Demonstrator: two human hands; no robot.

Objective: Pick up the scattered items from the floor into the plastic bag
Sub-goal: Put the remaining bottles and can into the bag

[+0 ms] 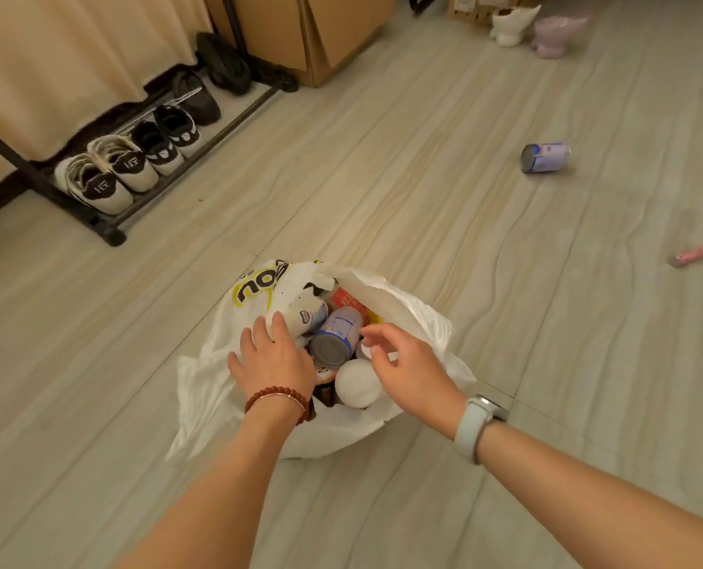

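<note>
neither hand grasps anything. left hand (pixel 274 361), with a bead bracelet (pixel 278 400) at the wrist, lies flat with fingers spread on the left rim of the white bag (pixel 214 388), pressing it down. right hand (pixel 407 369), a watch (pixel 475 425) on its wrist, hovers over the bag's mouth with fingers loosely curled and empty. inside the bag lie a can (pixel 335 336), a white ball (pixel 358 381) and other packs, too crowded to tell apart. the bag sits on the floor (pixel 424 178), mid-room. another can (pixel 545 158) lies on its side well apart, toward the floor's far right, and a pink wrapper (pixel 693 255) lies near the right edge. shoes (pixel 132 162) stand on a rack at the far left.
</note>
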